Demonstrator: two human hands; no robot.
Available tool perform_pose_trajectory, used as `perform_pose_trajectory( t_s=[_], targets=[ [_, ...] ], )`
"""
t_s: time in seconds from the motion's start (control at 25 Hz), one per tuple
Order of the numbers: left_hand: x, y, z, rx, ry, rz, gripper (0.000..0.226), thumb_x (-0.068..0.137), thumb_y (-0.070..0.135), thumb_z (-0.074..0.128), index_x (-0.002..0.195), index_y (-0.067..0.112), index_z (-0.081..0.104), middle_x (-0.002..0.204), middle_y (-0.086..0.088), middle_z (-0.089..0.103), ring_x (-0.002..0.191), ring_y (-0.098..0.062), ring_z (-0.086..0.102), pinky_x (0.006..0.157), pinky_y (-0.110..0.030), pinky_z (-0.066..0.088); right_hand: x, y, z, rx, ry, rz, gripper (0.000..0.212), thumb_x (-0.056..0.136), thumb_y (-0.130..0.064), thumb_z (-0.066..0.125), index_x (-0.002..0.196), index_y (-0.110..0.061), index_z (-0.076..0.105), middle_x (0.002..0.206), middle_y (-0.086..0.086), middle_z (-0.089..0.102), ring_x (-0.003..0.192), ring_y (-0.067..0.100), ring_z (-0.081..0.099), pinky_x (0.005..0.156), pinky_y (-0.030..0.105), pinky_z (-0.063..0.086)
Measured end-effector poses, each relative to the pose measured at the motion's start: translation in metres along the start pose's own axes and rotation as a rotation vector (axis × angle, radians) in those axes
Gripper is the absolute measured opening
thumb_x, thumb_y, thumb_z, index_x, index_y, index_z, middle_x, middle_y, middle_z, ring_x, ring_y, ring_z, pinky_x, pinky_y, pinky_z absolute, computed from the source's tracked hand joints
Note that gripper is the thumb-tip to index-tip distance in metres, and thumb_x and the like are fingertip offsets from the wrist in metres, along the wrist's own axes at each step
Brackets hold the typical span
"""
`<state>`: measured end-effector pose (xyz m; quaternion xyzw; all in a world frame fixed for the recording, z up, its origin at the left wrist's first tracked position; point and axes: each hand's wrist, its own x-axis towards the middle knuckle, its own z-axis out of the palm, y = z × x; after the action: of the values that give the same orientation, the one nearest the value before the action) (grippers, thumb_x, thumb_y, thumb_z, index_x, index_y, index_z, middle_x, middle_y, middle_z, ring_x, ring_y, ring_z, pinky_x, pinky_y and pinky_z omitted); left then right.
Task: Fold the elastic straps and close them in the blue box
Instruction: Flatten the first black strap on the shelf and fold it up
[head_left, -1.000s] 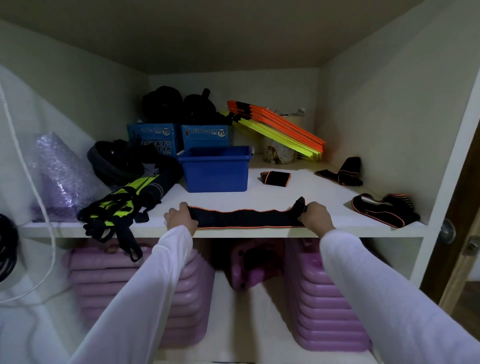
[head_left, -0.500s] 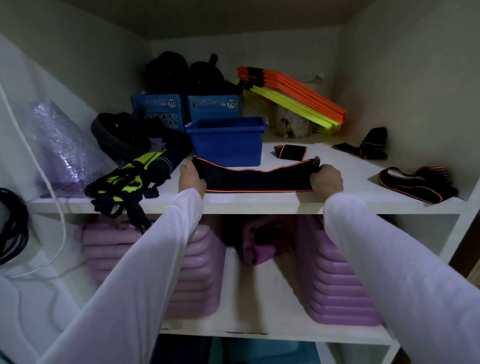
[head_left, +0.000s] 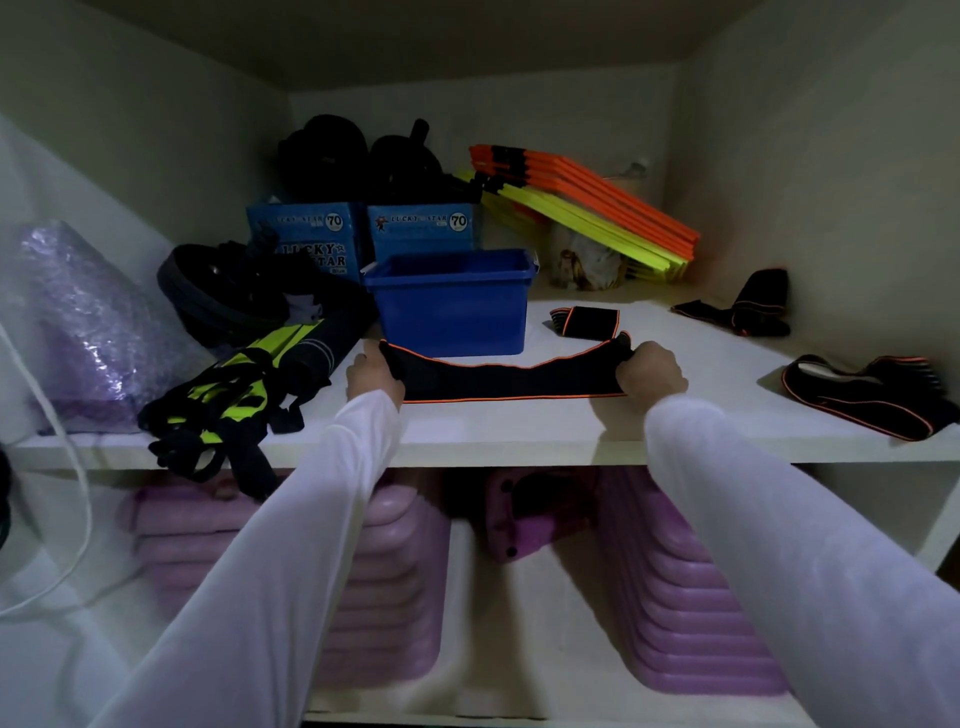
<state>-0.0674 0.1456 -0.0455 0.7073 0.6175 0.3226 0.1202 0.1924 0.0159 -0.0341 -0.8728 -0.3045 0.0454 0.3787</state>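
Item: black strap (head_left: 511, 375), centre frame, shelf (head_left: 519, 436) front. I'm gripping its ends w/ left hand (head_left: 373, 375) & right hand (head_left: 652, 375), stretching flat. Blue box (head_left: 451, 304) behind: open, looking empty. One strap (head_left: 586, 322) folded; two others unfolded, right side.

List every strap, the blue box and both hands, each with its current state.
Stretched strap: flat on the shelf, unfolded, held at both ends.
Left hand: gripping the strap's left end.
Right hand: gripping the strap's right end.
Blue box: open, no lid on it; contents not visible.
Folded strap: compact, lying beside the box.
Strap at right edge: loose, unfolded.
Strap by the right wall: loosely bunched.
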Motion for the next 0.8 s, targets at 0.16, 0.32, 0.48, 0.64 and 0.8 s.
perform_pose_trajectory(
  t_s=[0.16, 0.32, 0.48, 0.64, 0.8],
  targets=[
    [0.017, 0.000, 0.007, 0.105, -0.059, -0.037, 0.055, 0.087, 0.004, 0.057, 0.138, 0.004, 0.035, 0.138, -0.017, 0.048, 0.133, -0.034, 0.039, 0.107, -0.037, 0.032, 0.008, 0.000, 0.005, -0.067, -0.009, -0.026, 0.039, 0.098, -0.031, 0.036, 0.109, -0.001, 0.059, 0.118, 0.018, 0.060, 0.113, 0.036, 0.056, 0.099, 0.038, 0.038],
    [0.024, 0.000, 0.010, 0.143, -0.089, -0.060, 0.050, 0.088, 0.007, 0.056, 0.134, 0.005, 0.038, 0.135, -0.015, 0.050, 0.132, -0.033, 0.040, 0.107, -0.036, 0.030, 0.015, 0.001, 0.008, -0.082, -0.049, -0.024, 0.040, 0.097, -0.038, 0.039, 0.105, -0.004, 0.058, 0.119, 0.018, 0.060, 0.113, 0.036, 0.055, 0.100, 0.039, 0.036],
    [0.025, -0.002, 0.012, 0.196, -0.128, -0.077, 0.043, 0.090, 0.014, 0.054, 0.132, 0.007, 0.043, 0.131, -0.017, 0.053, 0.129, -0.034, 0.041, 0.107, -0.035, 0.030, 0.018, 0.002, 0.012, -0.122, -0.033, -0.047, 0.042, 0.097, -0.039, 0.039, 0.109, -0.003, 0.059, 0.119, 0.018, 0.060, 0.113, 0.036, 0.055, 0.099, 0.039, 0.036],
    [0.022, -0.005, 0.010, 0.218, -0.157, -0.064, 0.044, 0.092, 0.023, 0.053, 0.133, 0.008, 0.047, 0.132, -0.017, 0.051, 0.130, -0.032, 0.038, 0.107, -0.034, 0.031, 0.019, 0.001, 0.016, -0.174, -0.007, -0.046, 0.033, 0.097, -0.028, 0.041, 0.112, -0.004, 0.058, 0.120, 0.017, 0.060, 0.115, 0.035, 0.054, 0.100, 0.039, 0.035],
    [0.016, -0.002, 0.008, 0.257, -0.164, -0.049, 0.042, 0.096, 0.023, 0.046, 0.135, 0.007, 0.046, 0.137, -0.019, 0.043, 0.132, -0.034, 0.032, 0.106, -0.036, 0.033, 0.021, 0.003, 0.017, -0.181, -0.014, -0.049, 0.031, 0.096, -0.024, 0.041, 0.115, -0.005, 0.058, 0.121, 0.016, 0.059, 0.116, 0.034, 0.053, 0.100, 0.038, 0.034]
  ],
)
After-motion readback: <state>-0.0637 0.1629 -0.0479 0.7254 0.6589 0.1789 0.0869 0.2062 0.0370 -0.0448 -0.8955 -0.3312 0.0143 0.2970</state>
